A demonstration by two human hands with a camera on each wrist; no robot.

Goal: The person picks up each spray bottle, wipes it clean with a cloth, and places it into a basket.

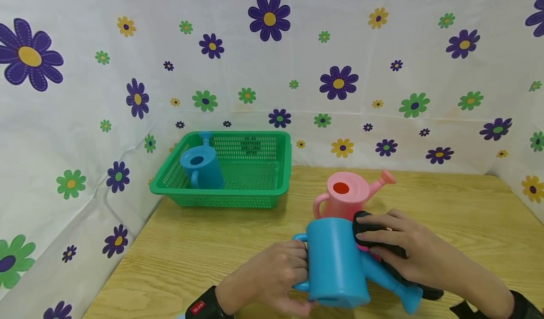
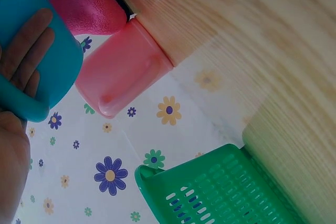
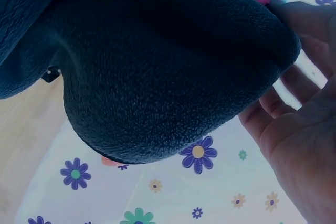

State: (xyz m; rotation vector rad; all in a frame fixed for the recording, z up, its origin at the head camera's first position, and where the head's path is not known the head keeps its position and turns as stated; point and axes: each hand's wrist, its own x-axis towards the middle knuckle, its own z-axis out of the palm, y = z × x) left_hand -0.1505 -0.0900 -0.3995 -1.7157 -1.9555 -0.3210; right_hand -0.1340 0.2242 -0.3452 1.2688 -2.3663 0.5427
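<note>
My left hand [image 1: 276, 271] grips the handle of a blue watering can [image 1: 337, 257], raised above the table in the left wrist view and tipped so its spout slants down to the right. My right hand [image 1: 410, 243] holds a black plush cloth [image 3: 168, 66] by the can's spout side. The cloth's other face, bright pink [image 2: 92, 3], shows in the left wrist view. Directly behind, a pink watering can [image 1: 348, 191] stands upright on the table, its lower part hidden by the blue can and cloth.
A green perforated basket [image 1: 229, 200] sits at the back left of the wooden table [image 1: 204, 243]. Inside its left part stands another blue watering can [image 1: 210, 170]. A flower-printed white sheet [image 1: 238, 73] hangs behind and at the sides.
</note>
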